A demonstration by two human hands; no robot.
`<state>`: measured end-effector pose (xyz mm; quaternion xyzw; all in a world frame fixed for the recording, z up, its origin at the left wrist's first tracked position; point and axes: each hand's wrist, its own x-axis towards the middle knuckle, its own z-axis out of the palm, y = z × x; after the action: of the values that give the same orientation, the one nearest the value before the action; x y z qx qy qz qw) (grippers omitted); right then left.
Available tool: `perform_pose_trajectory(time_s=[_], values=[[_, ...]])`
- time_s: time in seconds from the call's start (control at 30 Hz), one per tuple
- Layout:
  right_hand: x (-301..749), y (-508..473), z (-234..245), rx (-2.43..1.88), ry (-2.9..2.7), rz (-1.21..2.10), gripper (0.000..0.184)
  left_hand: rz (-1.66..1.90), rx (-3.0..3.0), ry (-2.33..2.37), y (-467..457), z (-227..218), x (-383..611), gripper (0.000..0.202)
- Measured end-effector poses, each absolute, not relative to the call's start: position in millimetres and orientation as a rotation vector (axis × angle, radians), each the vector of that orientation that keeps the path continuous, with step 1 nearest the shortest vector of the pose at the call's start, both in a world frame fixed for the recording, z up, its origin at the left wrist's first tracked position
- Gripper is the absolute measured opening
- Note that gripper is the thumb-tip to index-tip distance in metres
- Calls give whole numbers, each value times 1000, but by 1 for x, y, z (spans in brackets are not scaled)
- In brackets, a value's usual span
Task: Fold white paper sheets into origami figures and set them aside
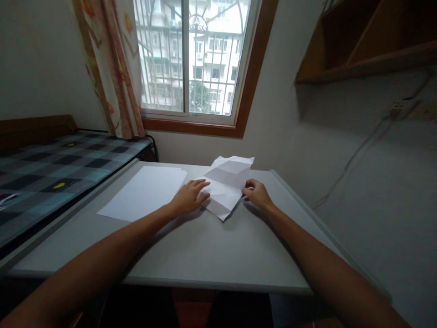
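Note:
A creased white sheet of paper [221, 193] lies on the table between my hands, its far part raised off the surface and marked with fold lines. My left hand [189, 196] rests at its left edge, fingers spread, the tips touching the paper. At the right edge, my right hand [257, 193] has its thumb and fingers curled together on the sheet's side; the exact contact is partly hidden. Left of my left hand lies a small stack of flat white paper [143, 191], its corners slightly out of line.
The light grey table [218, 255] reaches to the wall below a barred window [191, 59]. A bed with a checked cover [68, 168] borders the left side, beside a floral curtain [119, 68]. Upper right is a wooden shelf [365, 68], with a cable [355, 155] on the wall.

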<state>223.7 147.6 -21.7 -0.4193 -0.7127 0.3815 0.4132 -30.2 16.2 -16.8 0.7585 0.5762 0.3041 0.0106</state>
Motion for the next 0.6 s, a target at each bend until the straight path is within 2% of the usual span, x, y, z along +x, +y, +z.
perform_pose_trajectory(time_s=[0.1,0.23,0.37,0.47,0.53,0.6], values=[[220,138,-20,-945,-2009,875,19,678,2443,1875,14,-26,-19,46],[215,127,-12,-905,-1863,902,46,493,2493,1769,18,-35,-24,43],[218,123,-4,-708,-1753,911,65,473,2501,1558,17,-35,-29,44],[222,122,-5,-579,-1810,1082,84,497,2485,1382,15,-32,-28,47],[222,119,-7,-599,-1889,1232,96,555,2462,1373,16,-31,-30,55],[220,113,-7,-680,-1967,1302,102,689,2388,1517,19,-27,-37,52]])
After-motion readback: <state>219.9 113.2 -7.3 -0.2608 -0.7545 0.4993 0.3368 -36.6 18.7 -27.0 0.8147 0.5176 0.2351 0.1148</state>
